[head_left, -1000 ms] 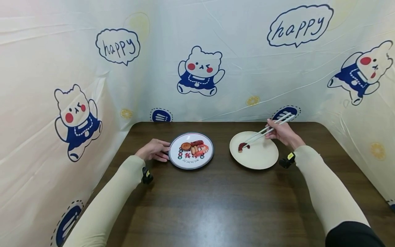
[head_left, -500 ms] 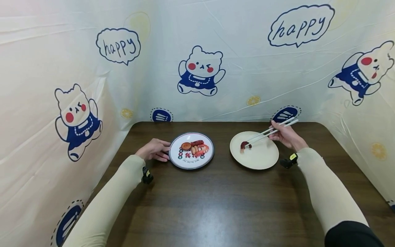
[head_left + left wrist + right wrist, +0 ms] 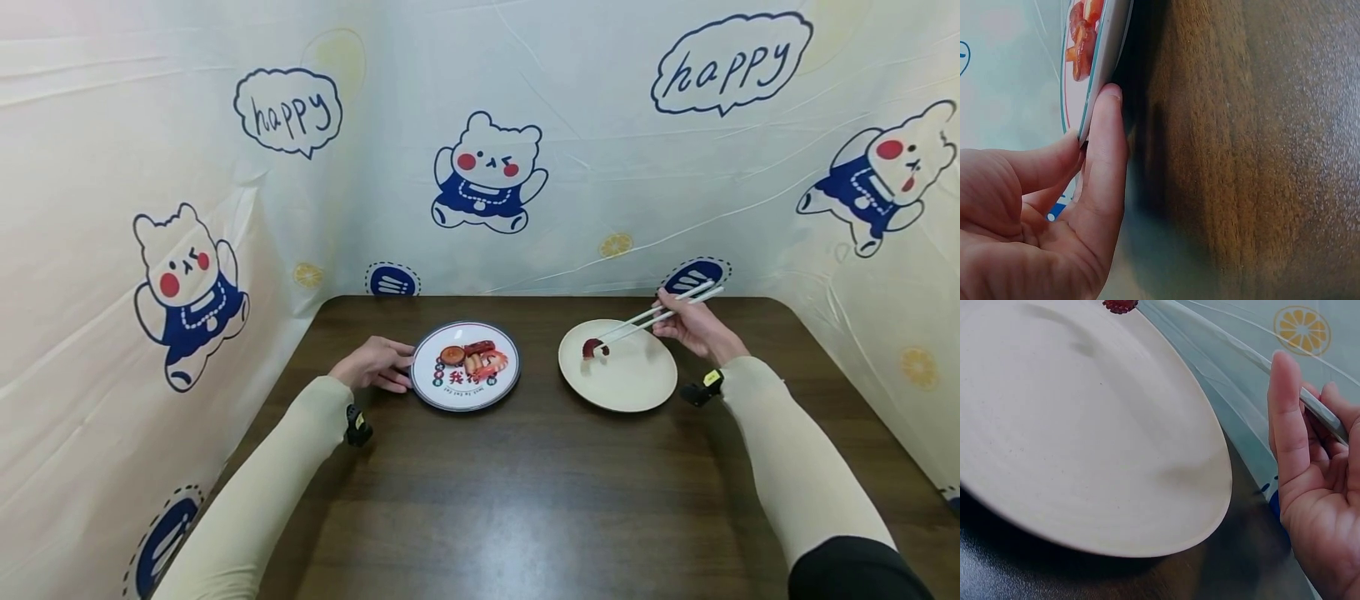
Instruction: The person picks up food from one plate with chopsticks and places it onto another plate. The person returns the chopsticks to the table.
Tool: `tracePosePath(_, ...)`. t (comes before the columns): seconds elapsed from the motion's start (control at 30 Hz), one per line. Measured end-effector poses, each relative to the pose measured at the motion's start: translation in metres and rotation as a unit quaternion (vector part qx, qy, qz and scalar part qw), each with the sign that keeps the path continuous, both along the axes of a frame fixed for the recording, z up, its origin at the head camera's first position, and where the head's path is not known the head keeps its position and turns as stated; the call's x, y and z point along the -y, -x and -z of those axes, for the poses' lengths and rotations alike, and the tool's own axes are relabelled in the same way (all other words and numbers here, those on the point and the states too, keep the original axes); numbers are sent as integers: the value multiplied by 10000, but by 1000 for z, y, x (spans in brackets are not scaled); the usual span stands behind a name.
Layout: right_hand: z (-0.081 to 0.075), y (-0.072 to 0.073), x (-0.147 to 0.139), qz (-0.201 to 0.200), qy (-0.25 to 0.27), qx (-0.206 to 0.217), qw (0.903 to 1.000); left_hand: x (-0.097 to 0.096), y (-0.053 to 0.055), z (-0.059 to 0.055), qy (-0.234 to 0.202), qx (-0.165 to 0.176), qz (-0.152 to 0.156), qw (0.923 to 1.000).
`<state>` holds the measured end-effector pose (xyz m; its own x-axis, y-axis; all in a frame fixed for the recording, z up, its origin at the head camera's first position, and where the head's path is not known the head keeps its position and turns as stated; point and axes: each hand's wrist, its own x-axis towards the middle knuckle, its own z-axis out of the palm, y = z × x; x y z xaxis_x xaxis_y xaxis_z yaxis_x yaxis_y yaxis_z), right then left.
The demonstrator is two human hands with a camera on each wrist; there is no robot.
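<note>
A white plate with a blue rim and printed food pictures (image 3: 427, 358) lies on the table. My left hand (image 3: 375, 364) pinches its left edge, with the thumb at the rim and fingers underneath in the left wrist view. To the right is a plain cream plate (image 3: 630, 387). My right hand (image 3: 693, 325) holds a pair of pale chopsticks (image 3: 637, 318) over it. A curved dark red piece of food (image 3: 596, 348) is at their tips. In the right wrist view this bumpy red piece (image 3: 1120, 306) appears above the plate, apart from its shadow; the tips are mostly hidden.
The brown wooden table (image 3: 495, 483) stretches in front of both plates. A pale printed curtain (image 3: 360, 167) surrounds its back and sides. Each wrist carries a small black camera, such as the right one (image 3: 701, 390).
The chopsticks and red piece have shifted slightly right and up over the cream plate, and my right hand has moved a little right. My left hand and the printed plate stay still.
</note>
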<state>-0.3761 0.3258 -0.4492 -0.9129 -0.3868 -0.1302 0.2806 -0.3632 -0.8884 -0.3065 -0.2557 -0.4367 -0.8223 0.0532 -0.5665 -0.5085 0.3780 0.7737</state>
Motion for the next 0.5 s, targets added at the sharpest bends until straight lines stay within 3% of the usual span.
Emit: tracePosePath(0.5,-1,0,11,-28,105,-168,9998,0,0,0,-12,2,-28,10000)
